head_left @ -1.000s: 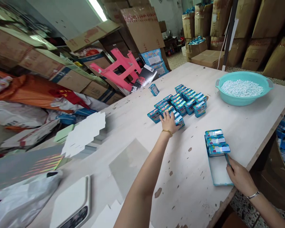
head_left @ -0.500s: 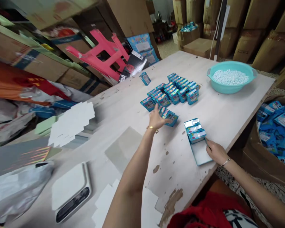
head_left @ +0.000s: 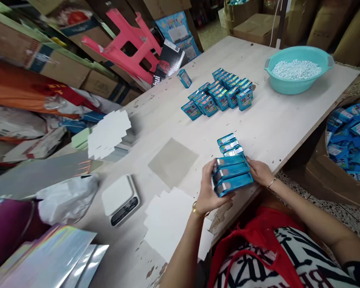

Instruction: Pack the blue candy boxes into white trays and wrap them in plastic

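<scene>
Fingers of the left hand (head_left: 206,197) are bent around the left end of a row of three blue packets (head_left: 232,173), with digits showing at its far left corner and along its near lower edge; the packets sit side by side, directly against them. Fingers of the right hand (head_left: 260,172) are held close together at the row's right end, partly hidden by it, so I cannot tell whether they pinch the packets or something beneath. Just beyond both sets of fingertips, three more blue packets (head_left: 229,145) lie in line with those held. Farther out, well apart from the fingers, a cluster of upright blue packets (head_left: 219,96) stands on the table (head_left: 267,128), and one lone packet (head_left: 185,79) stands to its left. Beyond and to the right of the right fingers is a teal basin (head_left: 297,86) of small white pieces (head_left: 297,69). Left of the left fingers lies a flat grey square (head_left: 173,162), with a white scale (head_left: 120,198) farther out that way. White sheets (head_left: 175,224) are spread nearer the body than the left fingers, to their left.
</scene>
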{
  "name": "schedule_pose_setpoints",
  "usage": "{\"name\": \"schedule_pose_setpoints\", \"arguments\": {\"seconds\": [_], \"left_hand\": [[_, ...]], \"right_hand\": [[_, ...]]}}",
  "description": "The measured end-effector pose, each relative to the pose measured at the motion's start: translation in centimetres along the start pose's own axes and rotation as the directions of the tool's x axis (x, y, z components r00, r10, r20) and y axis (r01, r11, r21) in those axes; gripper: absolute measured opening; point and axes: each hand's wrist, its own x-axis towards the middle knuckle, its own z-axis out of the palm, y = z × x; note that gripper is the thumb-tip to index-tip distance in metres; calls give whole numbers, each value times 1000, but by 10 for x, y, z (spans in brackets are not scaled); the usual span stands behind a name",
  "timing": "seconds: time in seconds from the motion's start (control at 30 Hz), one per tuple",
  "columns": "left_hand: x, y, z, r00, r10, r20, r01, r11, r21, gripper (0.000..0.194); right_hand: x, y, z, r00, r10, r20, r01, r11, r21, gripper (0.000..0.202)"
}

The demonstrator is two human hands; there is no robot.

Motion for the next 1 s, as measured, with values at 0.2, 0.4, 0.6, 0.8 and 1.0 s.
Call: {"name": "schedule_pose_setpoints", "arguments": {"seconds": [0.2,0.4,0.6,0.8,1.0], "left_hand": [[20,2,25,978,87,191,-142,942,303,100],[31,40,31,945,-105,311,-83,839,537,97],[35,38,49,931,-71,358,-150,819,553,102],[34,13,41,933,56,357,-178,931,319,99],[47,-120,-20,917,-383,-111,398,856,331,34]], "right_hand": [[-1,8,-5,999,-46,16,45,997,60,51],[-6,16,-10,993,-116,-24,118,970,212,53],[-12,13,-10,979,-204,-8,203,974,103,54],[-10,17,-6,992,-129,-8,129,988,87,57],[-30,13,-6,992,-30,-119,68,941,331,63]]}}
